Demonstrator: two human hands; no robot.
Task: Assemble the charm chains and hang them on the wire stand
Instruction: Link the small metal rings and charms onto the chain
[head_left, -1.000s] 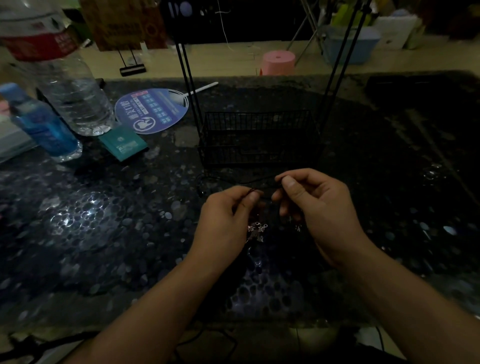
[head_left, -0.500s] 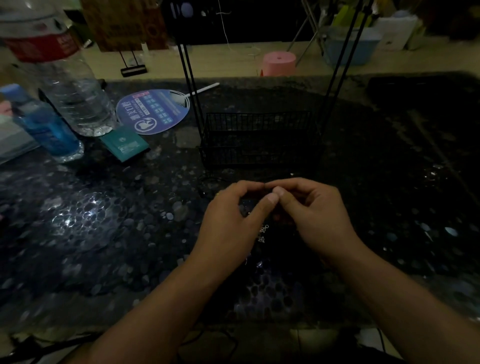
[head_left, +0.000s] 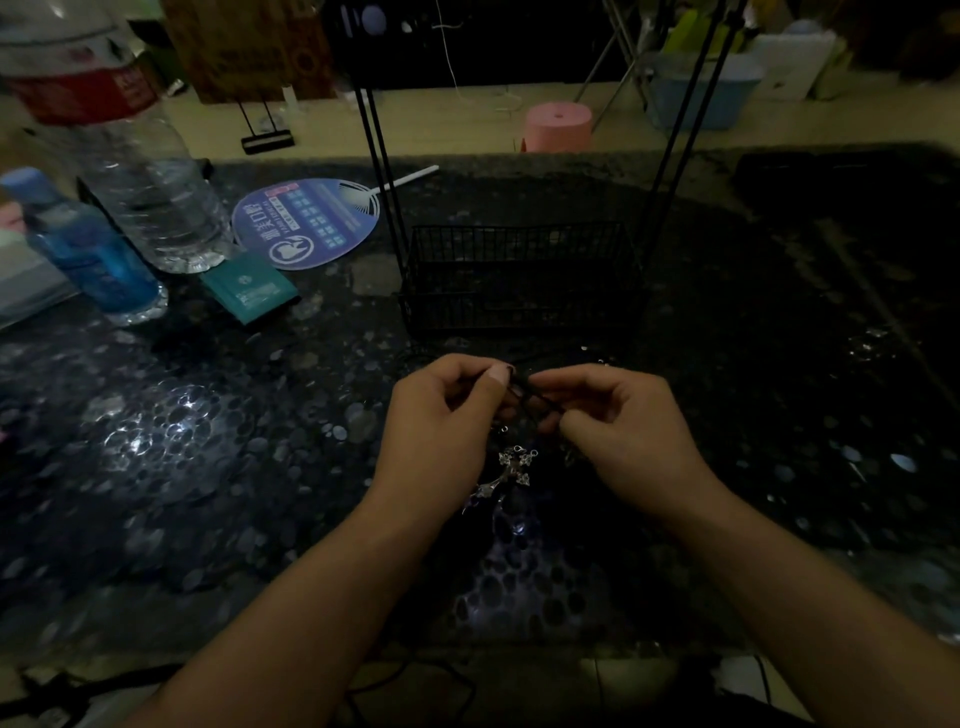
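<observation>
A dark, pebble-patterned table (head_left: 171, 452) fills most of the frame, dimly lit, with glare patches at centre left and lower centre. The black wire stand (head_left: 519, 280) sits at upper centre — a low mesh basket with two pairs of thin uprights rising out of the top of the frame. At upper left stands a large clear water bottle (head_left: 140, 176) with a red label; just below and left of it, a smaller blue bottle (head_left: 93, 249). A round blue printed fan (head_left: 306, 223) lies flat to the right of the large bottle, its white handle pointing toward the stand, and a teal packet (head_left: 249, 291) lies just below the fan. A pink stool (head_left: 558, 127) is visible beyond the table's far edge. At centre frame, below the stand, both forearms enter from the bottom. The left hand (head_left: 441, 431) has fingers curled, thumb and forefinger pinching a thin black cord (head_left: 535, 397). The right hand (head_left: 623, 431) is likewise curled, pinching the same cord close beside the left — the fingertips of the two hands nearly meet. Below and between the hands a silver cross-shaped charm (head_left: 514, 470) is seen, with small clasps at its top; whether it hangs or rests on the table cannot be determined.
</observation>
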